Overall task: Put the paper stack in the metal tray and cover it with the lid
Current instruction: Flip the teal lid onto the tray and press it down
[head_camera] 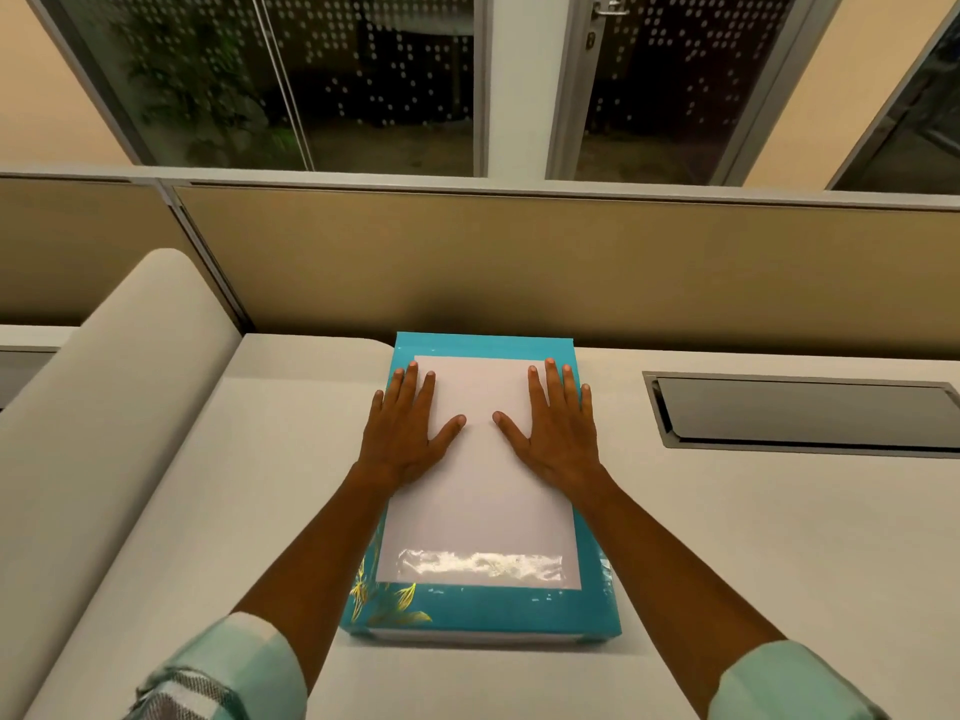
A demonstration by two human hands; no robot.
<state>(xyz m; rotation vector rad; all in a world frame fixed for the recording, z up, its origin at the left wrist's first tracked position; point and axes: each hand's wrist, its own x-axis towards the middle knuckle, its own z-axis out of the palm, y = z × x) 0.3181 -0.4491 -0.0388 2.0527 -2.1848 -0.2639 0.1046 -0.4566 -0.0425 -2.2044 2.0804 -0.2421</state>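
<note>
A teal box [485, 610] with gold leaf print lies on the white desk [260, 485] straight ahead, its long side running away from me. On top of it rests a white paper stack [480, 491], with a shiny clear strip near its front edge. My left hand [408, 428] lies flat on the paper's left side, fingers spread. Flat on the right side lies my right hand [556, 428], fingers spread too. Neither hand grips anything. I cannot tell whether the teal surface is a lid or a tray.
A beige partition [519, 262] stands right behind the box. A recessed grey cable hatch [800, 413] sits in the desk at the right. A curved cream panel [114, 366] rises at the left. Dark windows are beyond.
</note>
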